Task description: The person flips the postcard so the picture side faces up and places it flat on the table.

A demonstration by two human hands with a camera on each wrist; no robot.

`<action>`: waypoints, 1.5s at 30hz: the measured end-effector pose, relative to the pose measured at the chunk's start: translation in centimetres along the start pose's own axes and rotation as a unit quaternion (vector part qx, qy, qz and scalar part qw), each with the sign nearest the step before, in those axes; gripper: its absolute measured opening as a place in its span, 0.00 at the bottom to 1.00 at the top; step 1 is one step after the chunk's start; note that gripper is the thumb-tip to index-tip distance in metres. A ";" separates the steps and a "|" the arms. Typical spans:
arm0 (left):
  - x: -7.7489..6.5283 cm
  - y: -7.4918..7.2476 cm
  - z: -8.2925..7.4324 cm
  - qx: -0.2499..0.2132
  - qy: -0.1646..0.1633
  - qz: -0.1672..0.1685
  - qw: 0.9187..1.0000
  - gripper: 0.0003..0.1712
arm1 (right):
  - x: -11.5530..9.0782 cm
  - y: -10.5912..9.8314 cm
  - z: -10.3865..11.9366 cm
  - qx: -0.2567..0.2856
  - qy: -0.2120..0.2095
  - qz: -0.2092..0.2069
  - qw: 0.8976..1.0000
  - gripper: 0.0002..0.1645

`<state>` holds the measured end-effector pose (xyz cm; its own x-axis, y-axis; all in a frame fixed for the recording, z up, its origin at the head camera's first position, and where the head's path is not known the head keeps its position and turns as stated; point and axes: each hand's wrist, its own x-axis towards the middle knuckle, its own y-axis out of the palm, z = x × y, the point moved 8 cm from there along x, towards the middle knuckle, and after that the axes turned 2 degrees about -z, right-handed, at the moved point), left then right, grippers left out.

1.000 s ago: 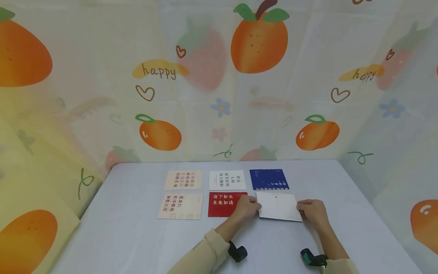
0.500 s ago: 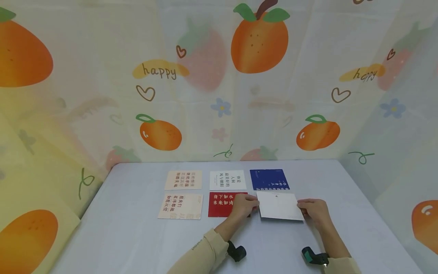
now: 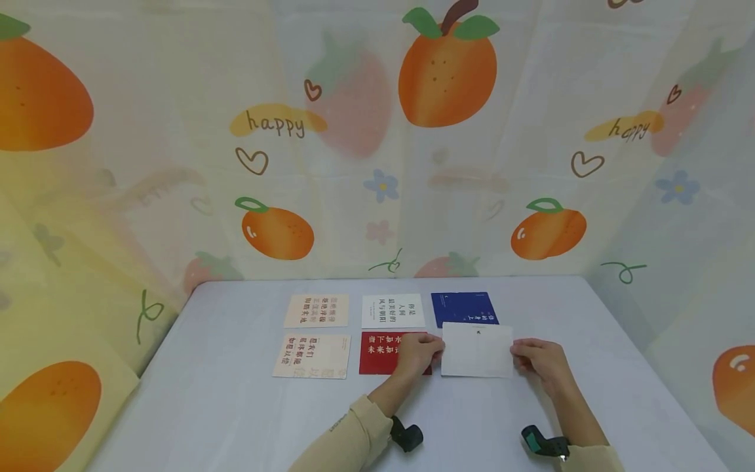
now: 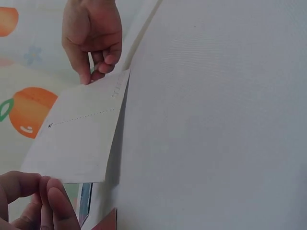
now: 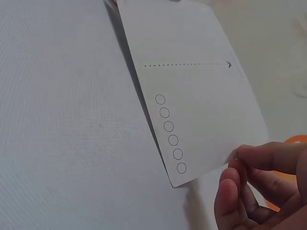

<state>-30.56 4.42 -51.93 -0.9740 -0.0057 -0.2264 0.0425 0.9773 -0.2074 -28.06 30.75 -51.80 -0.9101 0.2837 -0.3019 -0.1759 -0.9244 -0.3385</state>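
Note:
A white postcard (image 3: 476,351), blank side up with a dotted line and a row of small circles, is held between both hands. My left hand (image 3: 415,354) pinches its left edge with thumb and fingers, above a red card (image 3: 377,357) that it partly covers. On the opposite edge, the right hand (image 3: 541,362) pinches near the corner. In the left wrist view the postcard (image 4: 76,129) is tilted, its near long edge raised above the white surface. Its top edge overlaps the lower part of a dark blue card (image 3: 460,307) in the head view.
A white card (image 3: 392,311) with dark writing lies left of the blue one. Two cream cards, one upper (image 3: 316,310) and one lower (image 3: 312,356), lie farther left. A white-covered table (image 3: 236,406) meets a fruit-printed curtain (image 3: 354,196) at its back edge.
Both hands have lifted the postcard and tipped it up. Its top edge now overlaps the blue card more. The left hand has shifted slightly left; the other cards stay put.

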 end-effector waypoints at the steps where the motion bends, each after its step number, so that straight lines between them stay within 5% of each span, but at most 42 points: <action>1: 0.0 -0.1 -0.1 -0.001 0.001 0.001 1.000 0.08 | 0.0 0.0 0.1 0.000 -0.002 0.001 1.000 0.21; 13: -0.2 -0.6 -1.3 -0.061 0.012 0.013 0.998 0.13 | -0.2 -0.3 1.1 0.059 -0.015 -0.001 0.998 0.26; 19: 0.1 -0.7 -1.0 -0.042 0.010 0.003 0.999 0.11 | -0.3 0.0 1.1 0.090 0.005 -0.003 0.996 0.29; 45: 0.1 -0.7 -0.3 -0.042 0.005 -0.017 0.999 0.10 | -0.3 0.0 0.9 0.026 -0.013 -0.024 0.999 0.22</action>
<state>-30.73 3.83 -51.53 -0.9766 -0.0377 -0.2117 -0.0092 0.9909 -0.1341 -28.12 30.40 -50.87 -0.9098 0.3213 -0.2627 -0.2376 -0.9222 -0.3050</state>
